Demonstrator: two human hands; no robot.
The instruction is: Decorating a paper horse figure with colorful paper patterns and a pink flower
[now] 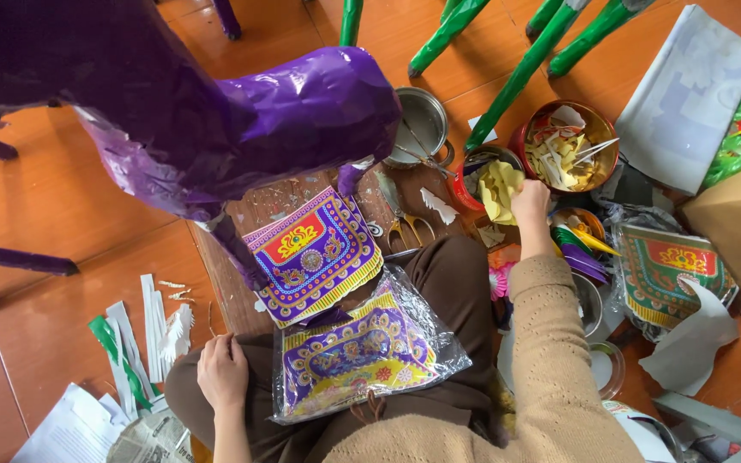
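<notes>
Right hand (531,199) — grip closed on yellow paper pieces (497,189) in the red bowl (465,195) — left hand (222,371) empty on knee.

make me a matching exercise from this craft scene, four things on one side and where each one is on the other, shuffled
Things:
1. left hand
2. right hand
3. scissors
4. plastic packet of purple patterned sheets

Places:
A. on the wooden board, beside the loose purple patterned sheet
B. lying across the lap
C. reaching into the red bowl of yellow paper pieces
D. resting on the left knee

Pairs: 1-D, 2-C, 3-A, 4-B
</notes>
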